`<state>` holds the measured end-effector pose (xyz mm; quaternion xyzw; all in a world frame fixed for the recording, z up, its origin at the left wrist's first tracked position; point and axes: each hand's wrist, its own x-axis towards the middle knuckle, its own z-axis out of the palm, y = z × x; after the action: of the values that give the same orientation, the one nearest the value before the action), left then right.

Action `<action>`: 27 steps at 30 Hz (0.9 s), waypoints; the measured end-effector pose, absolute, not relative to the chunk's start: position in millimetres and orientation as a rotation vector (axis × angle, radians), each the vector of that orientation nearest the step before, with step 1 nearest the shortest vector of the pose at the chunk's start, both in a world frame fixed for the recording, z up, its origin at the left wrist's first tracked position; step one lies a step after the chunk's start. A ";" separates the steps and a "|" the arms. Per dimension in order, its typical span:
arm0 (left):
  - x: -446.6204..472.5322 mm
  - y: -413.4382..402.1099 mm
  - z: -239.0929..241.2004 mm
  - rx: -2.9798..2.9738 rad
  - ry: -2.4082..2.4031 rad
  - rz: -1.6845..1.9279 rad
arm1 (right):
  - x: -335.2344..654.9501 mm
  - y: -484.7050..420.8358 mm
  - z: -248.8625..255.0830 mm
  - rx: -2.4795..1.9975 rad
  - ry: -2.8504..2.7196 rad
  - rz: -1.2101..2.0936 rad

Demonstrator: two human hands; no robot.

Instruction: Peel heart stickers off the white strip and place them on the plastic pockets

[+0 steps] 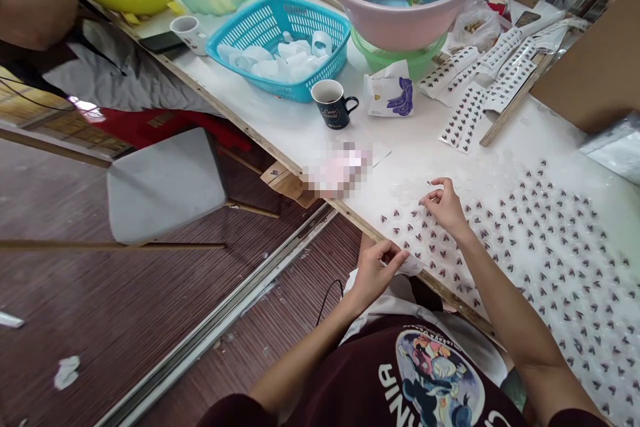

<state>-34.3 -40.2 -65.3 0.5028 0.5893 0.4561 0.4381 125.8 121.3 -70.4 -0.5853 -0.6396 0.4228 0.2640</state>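
My left hand (376,270) is at the table's wooden front edge, thumb and fingers pinched together. A pale, thin sheet (413,265) shows beside its fingertips; whether they grip it I cannot tell. Above the tabletop, my right hand (445,207) has bent fingers, with a small clear sticker bearing a dark motif (429,183) at the fingertips. Many small clear pieces with the same dark print (510,213) lie in rows below and right of it. Printed sticker strips (463,117) lie farther back on the right.
A dark mug (331,110), a white packet (390,92) and a blue basket (230,67) of translucent white pieces stand behind my hands. A pink basin (400,20) sits on a green basket. Another person's arm (43,7) is at upper left. A grey stool (165,187) stands left.
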 end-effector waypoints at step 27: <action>-32.7 -39.5 -63.8 1.232 1.456 1.130 | 98.2 124.5 -57.2 -1.523 -1.889 1.065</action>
<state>-32.7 -39.5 -63.8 0.4973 0.5878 0.4563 0.4461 98.2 124.5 -57.2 -0.5575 -0.6914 0.3897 0.2435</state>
